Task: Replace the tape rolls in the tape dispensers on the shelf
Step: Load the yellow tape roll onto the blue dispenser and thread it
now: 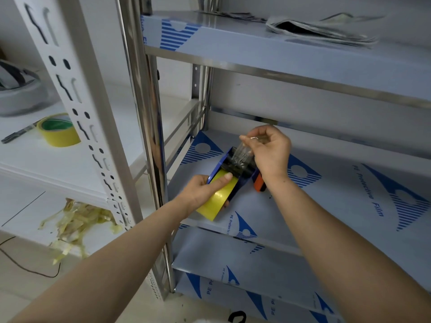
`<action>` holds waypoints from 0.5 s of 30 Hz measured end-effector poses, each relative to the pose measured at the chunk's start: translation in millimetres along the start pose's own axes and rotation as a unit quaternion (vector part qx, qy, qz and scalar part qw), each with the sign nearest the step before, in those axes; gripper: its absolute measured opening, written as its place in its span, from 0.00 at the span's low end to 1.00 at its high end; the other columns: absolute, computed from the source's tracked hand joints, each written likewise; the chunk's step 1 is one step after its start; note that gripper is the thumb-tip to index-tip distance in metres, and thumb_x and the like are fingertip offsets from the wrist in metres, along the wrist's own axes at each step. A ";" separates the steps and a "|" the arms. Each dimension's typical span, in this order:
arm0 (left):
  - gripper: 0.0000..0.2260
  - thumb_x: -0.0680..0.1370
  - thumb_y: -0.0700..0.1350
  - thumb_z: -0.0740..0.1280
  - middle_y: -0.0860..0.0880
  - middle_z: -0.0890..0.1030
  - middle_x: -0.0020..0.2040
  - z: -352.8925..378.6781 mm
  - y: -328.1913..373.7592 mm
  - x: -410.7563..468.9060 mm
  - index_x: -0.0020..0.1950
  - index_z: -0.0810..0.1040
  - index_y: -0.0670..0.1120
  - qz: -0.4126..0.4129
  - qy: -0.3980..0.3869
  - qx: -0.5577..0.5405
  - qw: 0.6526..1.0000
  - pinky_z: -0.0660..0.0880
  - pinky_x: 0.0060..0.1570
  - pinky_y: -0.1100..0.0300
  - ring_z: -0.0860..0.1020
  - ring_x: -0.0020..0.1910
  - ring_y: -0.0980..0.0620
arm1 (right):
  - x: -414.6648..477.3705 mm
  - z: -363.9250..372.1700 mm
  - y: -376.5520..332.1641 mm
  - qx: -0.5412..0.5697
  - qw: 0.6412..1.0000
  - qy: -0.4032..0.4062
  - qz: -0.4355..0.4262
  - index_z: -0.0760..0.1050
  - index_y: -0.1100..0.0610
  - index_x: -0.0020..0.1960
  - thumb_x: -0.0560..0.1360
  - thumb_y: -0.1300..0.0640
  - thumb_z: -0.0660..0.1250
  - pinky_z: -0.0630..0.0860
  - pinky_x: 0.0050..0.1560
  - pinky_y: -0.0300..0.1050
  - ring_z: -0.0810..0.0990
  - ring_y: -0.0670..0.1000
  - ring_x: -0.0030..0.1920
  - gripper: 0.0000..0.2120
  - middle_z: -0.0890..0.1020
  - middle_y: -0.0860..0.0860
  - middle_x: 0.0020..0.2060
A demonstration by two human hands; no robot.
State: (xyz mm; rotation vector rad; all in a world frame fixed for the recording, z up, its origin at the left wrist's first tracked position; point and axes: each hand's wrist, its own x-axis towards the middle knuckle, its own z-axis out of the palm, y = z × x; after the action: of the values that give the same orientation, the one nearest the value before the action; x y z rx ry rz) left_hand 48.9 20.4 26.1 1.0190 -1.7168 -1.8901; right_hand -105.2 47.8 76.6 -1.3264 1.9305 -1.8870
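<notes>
Your forearms [116,264] reach to the shelf's [326,194] front left corner. Your left grip [200,192] curls round the yellow tape roll [218,199] seated in the blue dispenser [220,164]. Your right grip [270,150] pinches the tape end [242,155]. Threading step: next, feed it evenly across the roller [233,168].

The tape dispenser [219,169] sits on the shelf [338,194], a loose tape roll [61,134] on the left rack [46,164].

"PE Protective Film" printed on shelf film [368,194], repeated lower shelves.
</notes>
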 end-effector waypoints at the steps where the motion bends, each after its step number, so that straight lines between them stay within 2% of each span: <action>1: 0.08 0.74 0.48 0.69 0.49 0.83 0.31 -1.5 0.7 -0.1 0.43 0.79 0.42 0.001 -0.018 0.016 1.000 0.77 0.31 0.67 0.81 0.29 0.56 | 3.4 -0.1 0.3 0.000 1.000 0.002 0.007 0.74 0.47 0.33 0.66 0.62 0.75 0.80 0.43 0.50 0.80 0.52 0.38 0.14 0.79 0.45 0.33; 3: 0.03 0.73 0.41 0.71 0.48 0.83 0.37 -3.1 1.4 -1.5 0.44 0.79 0.43 0.007 -0.054 0.050 0.997 0.78 0.37 0.67 0.81 0.34 0.56 | 7.3 0.2 -0.9 -0.009 1.000 0.009 0.008 0.73 0.47 0.33 0.66 0.63 0.75 0.80 0.44 0.48 0.79 0.50 0.37 0.14 0.79 0.44 0.33; 5: 0.06 0.72 0.40 0.72 0.45 0.83 0.42 -4.8 -2.3 0.5 0.48 0.79 0.41 0.019 -0.054 0.057 0.997 0.78 0.44 0.63 0.82 0.39 0.52 | 5.0 0.7 -3.3 -0.008 1.000 0.005 -0.001 0.73 0.46 0.33 0.66 0.63 0.75 0.79 0.44 0.47 0.79 0.50 0.37 0.15 0.79 0.44 0.32; 6: 0.08 0.72 0.42 0.72 0.44 0.83 0.43 -5.0 -2.5 0.3 0.49 0.79 0.40 0.021 -0.043 0.049 0.998 0.79 0.44 0.61 0.82 0.40 0.51 | 1.5 0.6 -5.3 -0.005 1.000 -0.001 -0.009 0.73 0.46 0.33 0.67 0.63 0.74 0.79 0.43 0.47 0.80 0.50 0.37 0.15 0.79 0.44 0.32; 8: 0.08 0.73 0.44 0.71 0.43 0.84 0.39 -4.5 -0.9 -0.8 0.48 0.79 0.40 0.019 -0.030 0.020 0.999 0.80 0.38 0.62 0.82 0.35 0.51 | -6.1 0.7 -8.2 -0.004 0.999 -0.012 -0.043 0.74 0.47 0.34 0.68 0.62 0.74 0.79 0.42 0.45 0.80 0.51 0.37 0.13 0.79 0.45 0.33; 10: 0.07 0.75 0.45 0.70 0.43 0.83 0.35 -4.4 2.4 -0.9 0.45 0.78 0.41 0.013 -0.019 -0.005 1.000 0.80 0.33 0.62 0.81 0.30 0.51 | -11.8 1.3 -9.3 -0.011 0.996 -0.013 -0.086 0.76 0.52 0.35 0.68 0.62 0.74 0.79 0.42 0.43 0.80 0.50 0.38 0.09 0.78 0.46 0.34; 12: 0.08 0.75 0.46 0.69 0.43 0.83 0.33 -5.1 4.7 0.0 0.43 0.78 0.41 0.011 -0.014 -0.008 1.000 0.80 0.33 0.60 0.81 0.28 0.50 | -15.7 1.7 -8.6 -0.010 0.992 -0.014 -0.124 0.78 0.58 0.37 0.67 0.64 0.74 0.78 0.41 0.39 0.78 0.47 0.37 0.05 0.77 0.43 0.34; 15: 0.11 0.74 0.48 0.70 0.41 0.82 0.32 -5.8 6.5 1.0 0.42 0.77 0.40 -0.006 -0.011 0.005 1.000 0.80 0.32 0.59 0.80 0.27 0.48 | -19.3 -0.2 -12.2 -0.003 0.984 0.001 -0.176 0.78 0.61 0.37 0.67 0.65 0.73 0.77 0.41 0.38 0.77 0.45 0.37 0.04 0.76 0.42 0.35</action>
State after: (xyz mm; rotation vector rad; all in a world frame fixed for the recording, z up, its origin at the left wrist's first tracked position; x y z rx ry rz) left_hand 51.3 14.6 32.2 1.0181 -1.7373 -1.9101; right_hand -87.8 62.6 78.2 -1.7679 1.7965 -2.0272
